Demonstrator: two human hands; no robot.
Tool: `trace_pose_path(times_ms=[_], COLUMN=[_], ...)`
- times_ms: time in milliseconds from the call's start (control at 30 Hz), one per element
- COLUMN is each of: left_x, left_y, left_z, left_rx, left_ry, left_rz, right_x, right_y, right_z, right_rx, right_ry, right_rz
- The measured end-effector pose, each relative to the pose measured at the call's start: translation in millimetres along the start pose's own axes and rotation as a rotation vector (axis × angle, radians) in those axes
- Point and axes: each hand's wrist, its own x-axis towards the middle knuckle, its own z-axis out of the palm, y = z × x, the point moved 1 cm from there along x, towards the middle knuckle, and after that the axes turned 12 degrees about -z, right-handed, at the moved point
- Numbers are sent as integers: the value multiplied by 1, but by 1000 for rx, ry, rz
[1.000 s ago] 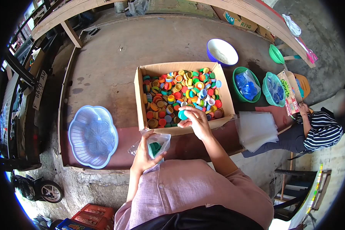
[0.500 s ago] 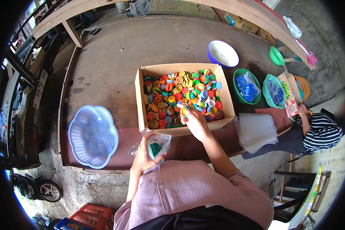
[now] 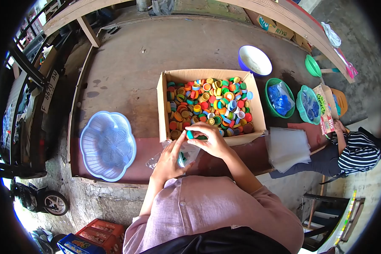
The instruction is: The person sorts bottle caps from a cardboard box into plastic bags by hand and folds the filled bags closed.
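In the head view, a teal-green bottle cap (image 3: 189, 134) is pinched between the thumb and fingers of my right hand (image 3: 212, 142), at the near edge of a cardboard box (image 3: 211, 75). Loose plastic bottle caps (image 3: 207, 103) in many colours fill the box. My left hand (image 3: 168, 164) grips a clear plastic bag (image 3: 192, 153) just in front of the box, its fingertips close to the cap. Some green shows inside the bag, partly hidden by my fingers.
A pale blue plastic basket (image 3: 108, 146) sits left. On the right are a purple-and-white bowl (image 3: 255, 60), green baskets (image 3: 279, 113) holding blue items, and a stack of clear plastic sheets (image 3: 288, 148). A person in a striped top (image 3: 359, 152) sits at the far right.
My right hand has drawn back from over the caps toward the bag, bringing a cap. My left hand has risen slightly to meet it, and the whole view has shifted a little.
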Motion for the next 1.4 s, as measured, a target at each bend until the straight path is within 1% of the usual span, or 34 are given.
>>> trace_pose_path(times_ms=[167,233,300,400,467,500,567,600,667,700,767,800,833,900,933,967,1033,1100,1167,1200,1233,1333,1367,1400], left_x=[9,8,6,10,9,8,8,7,7,6,6,4,3,1,0,-1,-5,-10,-11,-11,-12,-14,-14,-16], left_y=[-5,-5,-4,-8,-6,-5,-8,-9,-11,-11,-12,-12,-13,-15,-16,-17,-20,-25,-29,-29,-28,-25,-24,-23], left_z=[4,6,6,9,10,10,11,11,12,13,13,12,12,11,11,11,11,12,15,13,13,11,10,9], left_rx=[-62,-62,-112,-57,-100,-142,-180,-218,-226,-233,-240,-247,-247,-259,-260,-293,-361,-360,-394,-348,-347,-332,-332,-344], left_ry=[68,80,110,108,114,121,109,96,97,98,94,93,93,91,90,79,57,54,49,74,74,79,81,75], left_rz=[81,95,15,73,39,7,5,3,-2,-3,2,3,3,40,40,29,4,-12,5,62,61,41,41,22], right_x=[4,11,11,11,11,10,8,8,5,2,-1,-3,-5,-12,-16,-21,-24,-25,-23,-24,-23,-14,-13,-14], right_y=[11,3,8,16,22,24,25,21,9,7,2,-6,-12,-20,-23,-25,-26,-27,-29,-29,-29,-26,-10,18], right_z=[-1,-3,0,4,7,7,10,11,14,14,12,12,12,18,19,21,27,30,33,35,33,6,-10,-29], right_rx=[77,-87,-89,-25,54,-72,-99,-98,171,171,1,-67,-97,-69,-163,-200,-169,-189,-449,-459,-459,-452,-436,-574], right_ry=[121,-43,-16,-47,60,119,244,242,276,277,213,182,168,144,63,33,37,15,-183,-197,-196,7,116,211], right_rz=[74,-52,-37,4,90,44,-11,-11,196,199,-2,16,-15,-55,-59,-32,-79,-59,-227,-214,-214,-124,21,56])
